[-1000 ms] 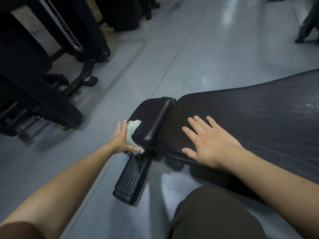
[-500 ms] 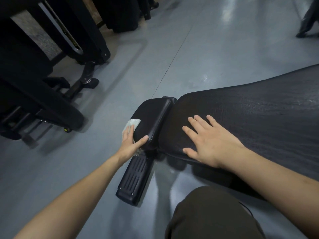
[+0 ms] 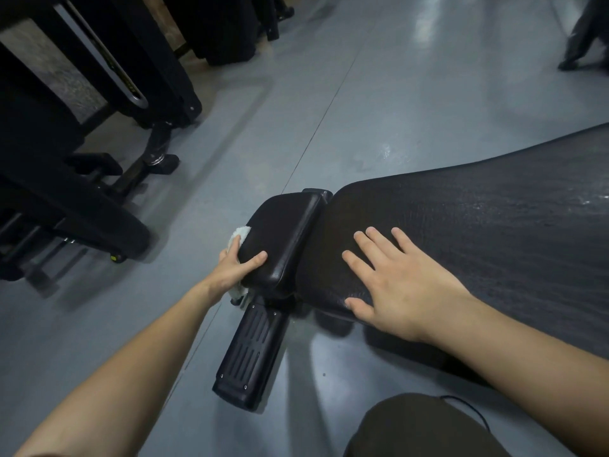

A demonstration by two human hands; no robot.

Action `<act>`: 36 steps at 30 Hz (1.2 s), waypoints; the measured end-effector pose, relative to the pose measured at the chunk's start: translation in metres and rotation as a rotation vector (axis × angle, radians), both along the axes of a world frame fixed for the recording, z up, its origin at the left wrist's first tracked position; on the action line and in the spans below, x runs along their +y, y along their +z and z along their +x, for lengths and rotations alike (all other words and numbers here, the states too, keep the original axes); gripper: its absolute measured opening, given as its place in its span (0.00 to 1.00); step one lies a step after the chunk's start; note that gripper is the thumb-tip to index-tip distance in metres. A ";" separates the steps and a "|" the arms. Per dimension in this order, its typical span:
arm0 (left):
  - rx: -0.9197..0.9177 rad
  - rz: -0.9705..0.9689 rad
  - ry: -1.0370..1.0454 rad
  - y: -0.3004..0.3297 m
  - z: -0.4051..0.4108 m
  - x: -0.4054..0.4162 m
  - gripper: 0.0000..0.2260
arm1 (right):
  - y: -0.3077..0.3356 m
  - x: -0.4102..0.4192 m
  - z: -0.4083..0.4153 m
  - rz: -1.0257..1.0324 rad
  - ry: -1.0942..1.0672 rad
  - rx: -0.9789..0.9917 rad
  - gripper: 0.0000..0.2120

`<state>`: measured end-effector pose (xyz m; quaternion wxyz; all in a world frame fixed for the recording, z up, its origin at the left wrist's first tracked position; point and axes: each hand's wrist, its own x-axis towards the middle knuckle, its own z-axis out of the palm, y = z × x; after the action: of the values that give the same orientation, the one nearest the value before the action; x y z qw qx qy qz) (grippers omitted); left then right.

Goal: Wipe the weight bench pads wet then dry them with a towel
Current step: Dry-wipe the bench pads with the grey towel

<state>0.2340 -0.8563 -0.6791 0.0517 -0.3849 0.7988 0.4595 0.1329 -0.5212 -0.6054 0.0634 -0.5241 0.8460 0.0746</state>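
The black weight bench has a small end pad and a long main pad that runs off to the right and glistens with moisture. My left hand presses a white cloth against the small pad's left side, thumb lying on the pad's top. Only the cloth's far tip and a scrap below the palm show. My right hand lies flat, fingers spread, on the near end of the main pad and holds nothing.
The bench's black foot plate sticks out toward me on the grey floor. Dark gym machine frames stand at the left. My knee is at the bottom right. Another machine leg is at the far top right.
My left hand has slid the cloth along the small pad's left side, and its thumb now hooks over the pad's top. My right hand has stayed flat on the main pad.
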 end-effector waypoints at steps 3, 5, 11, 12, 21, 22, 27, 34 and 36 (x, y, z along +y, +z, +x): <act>-0.018 -0.007 -0.028 0.003 -0.016 -0.014 0.52 | -0.001 -0.001 0.001 0.004 0.006 0.011 0.43; -0.004 0.064 -0.001 0.004 -0.030 -0.020 0.64 | -0.006 -0.001 -0.001 -0.029 0.002 0.026 0.40; -0.005 0.097 -0.036 0.003 -0.076 -0.031 0.57 | -0.019 -0.002 -0.001 -0.152 -0.016 0.005 0.37; -0.009 0.089 -0.041 0.002 -0.082 -0.032 0.56 | -0.020 -0.001 -0.001 -0.165 -0.015 0.006 0.37; 0.064 -0.051 -0.123 -0.001 -0.126 -0.039 0.38 | -0.017 -0.001 -0.001 -0.189 -0.017 -0.026 0.37; 0.049 -0.069 -0.135 0.000 -0.130 -0.036 0.32 | -0.017 -0.001 -0.001 -0.183 -0.014 -0.030 0.38; 0.046 -0.141 -0.217 0.005 -0.140 -0.028 0.31 | -0.010 -0.001 -0.001 -0.166 -0.016 -0.038 0.38; 0.117 -0.358 -0.466 0.008 -0.160 0.009 0.30 | -0.004 0.000 0.000 -0.145 -0.018 -0.075 0.38; 0.117 -0.355 -0.490 0.011 -0.161 0.015 0.22 | -0.002 0.000 0.000 -0.127 -0.015 -0.074 0.37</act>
<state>0.0733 -0.8414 -0.6685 0.0470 -0.1567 0.9372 0.3080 0.1331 -0.5212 -0.6073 0.0621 -0.5231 0.8500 0.0009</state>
